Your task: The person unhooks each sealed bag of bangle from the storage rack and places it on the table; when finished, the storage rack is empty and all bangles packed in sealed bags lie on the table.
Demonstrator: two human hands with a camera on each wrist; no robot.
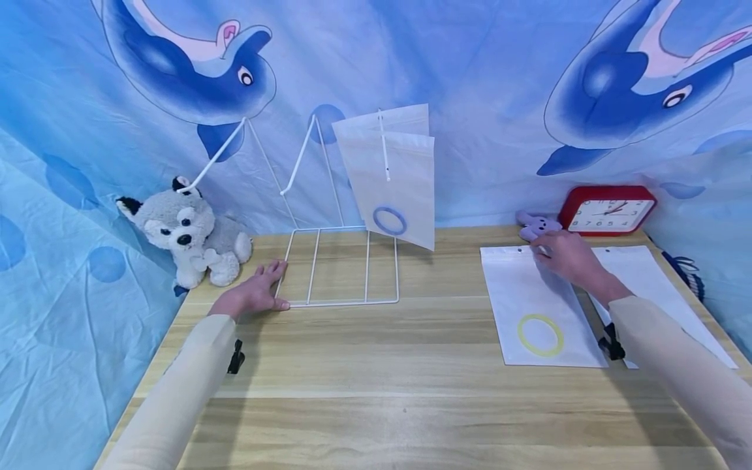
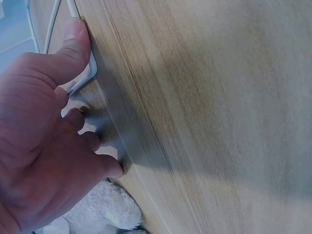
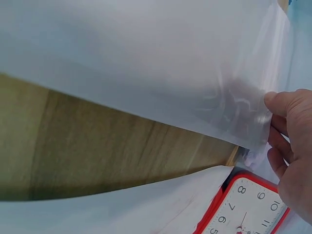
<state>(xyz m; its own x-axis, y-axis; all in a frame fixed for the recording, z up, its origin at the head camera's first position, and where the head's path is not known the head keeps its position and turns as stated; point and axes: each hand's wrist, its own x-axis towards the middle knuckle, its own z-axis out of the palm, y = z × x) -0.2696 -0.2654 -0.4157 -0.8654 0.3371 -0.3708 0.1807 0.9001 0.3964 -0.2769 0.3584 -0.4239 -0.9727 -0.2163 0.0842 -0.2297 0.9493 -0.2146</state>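
Observation:
A white wire rack [image 1: 337,304] stands on the table, its hooked prongs rising at the back. My left hand [image 1: 258,292] is at the front left corner of its base, thumb [image 2: 75,46] on the wire and fingers along the side. To the right lies a frosted white plastic bag [image 1: 511,294] showing a yellow ring [image 1: 540,335]. At its top edge my right hand [image 1: 568,256] pinches the plastic between thumb and fingers; in the right wrist view that edge is lifted off the table. Other white bags [image 1: 405,170] hang from the rack's right prong, the front one showing a blue ring [image 1: 390,221].
A second flat white bag [image 1: 658,294] lies at the table's right edge. Behind the right hand are a small purple plush toy [image 1: 537,226] and a red-framed clock [image 1: 611,212]. A grey husky plush [image 1: 188,228] sits at the back left. A dolphin-print cloth hangs behind.

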